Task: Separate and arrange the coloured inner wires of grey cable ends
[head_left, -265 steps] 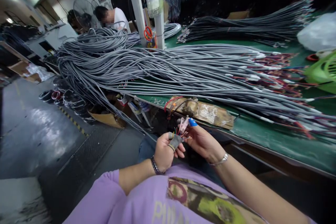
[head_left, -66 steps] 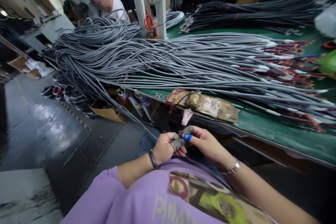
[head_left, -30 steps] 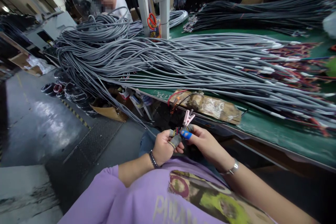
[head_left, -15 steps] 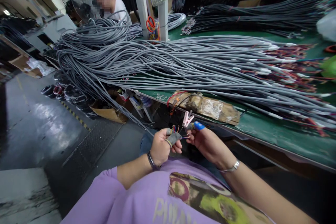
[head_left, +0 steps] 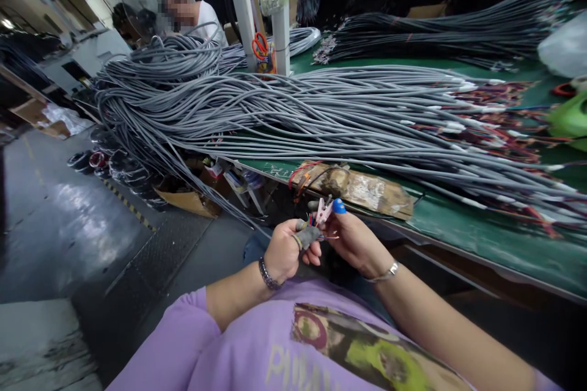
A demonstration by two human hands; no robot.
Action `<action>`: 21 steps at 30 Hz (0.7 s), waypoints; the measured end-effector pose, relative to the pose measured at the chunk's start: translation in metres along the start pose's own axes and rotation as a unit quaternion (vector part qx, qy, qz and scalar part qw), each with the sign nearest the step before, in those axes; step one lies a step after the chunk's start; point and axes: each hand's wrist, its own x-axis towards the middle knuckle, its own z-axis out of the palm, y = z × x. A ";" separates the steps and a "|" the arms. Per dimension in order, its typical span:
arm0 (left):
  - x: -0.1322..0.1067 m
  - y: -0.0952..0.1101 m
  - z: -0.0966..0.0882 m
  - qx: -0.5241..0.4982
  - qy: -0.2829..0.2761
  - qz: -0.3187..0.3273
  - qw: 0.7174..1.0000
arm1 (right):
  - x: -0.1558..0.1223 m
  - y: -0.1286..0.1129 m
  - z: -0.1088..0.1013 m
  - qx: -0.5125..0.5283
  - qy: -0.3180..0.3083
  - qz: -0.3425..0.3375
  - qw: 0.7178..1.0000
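Note:
My left hand point(head_left: 291, 247), with grey covers on its fingertips, is closed around the end of a grey cable point(head_left: 250, 220). Thin coloured wires point(head_left: 310, 219) stick up from its grip, and a few bare-tipped wires point(head_left: 331, 237) point right. Close beside it, my right hand point(head_left: 360, 241) pinches a pale pink clip point(head_left: 323, 212) resembling a clothespin. A blue cover point(head_left: 339, 206) sits on its thumb. The clip leans over the wires; whether its jaws bite on them I cannot tell. Some right fingertips are hidden behind it.
A thick heap of grey cables point(head_left: 275, 104) lies along the green bench point(head_left: 440, 241), stripped ends to the right. A taped cardboard piece point(head_left: 367, 189) rests at the bench edge. Orange-handled scissors point(head_left: 260, 46) hang on a white post point(head_left: 281, 30). A person point(head_left: 206, 18) sits beyond the heap.
My right hand has turned, its blue-covered thumb rising and shifting left toward the clip. The clip is now closer to the wires in my left hand. The whole view has shifted slightly.

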 end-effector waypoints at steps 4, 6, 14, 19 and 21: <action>0.002 -0.004 0.000 0.004 0.003 -0.006 1.000 | 0.008 0.004 -0.001 0.085 -0.003 0.028 0.996; 0.003 -0.007 0.000 0.011 0.004 -0.009 1.000 | 0.008 0.005 0.000 0.101 0.000 0.027 0.994; -0.001 -0.006 0.000 0.023 0.012 -0.007 1.000 | 0.001 0.001 0.005 0.118 0.000 0.049 0.992; -0.009 -0.010 -0.007 0.023 0.003 0.003 1.000 | -0.003 -0.003 0.003 0.120 -0.003 0.078 0.990; -0.011 -0.013 -0.008 0.018 0.006 0.009 1.000 | -0.004 -0.005 0.003 0.125 -0.002 0.091 0.988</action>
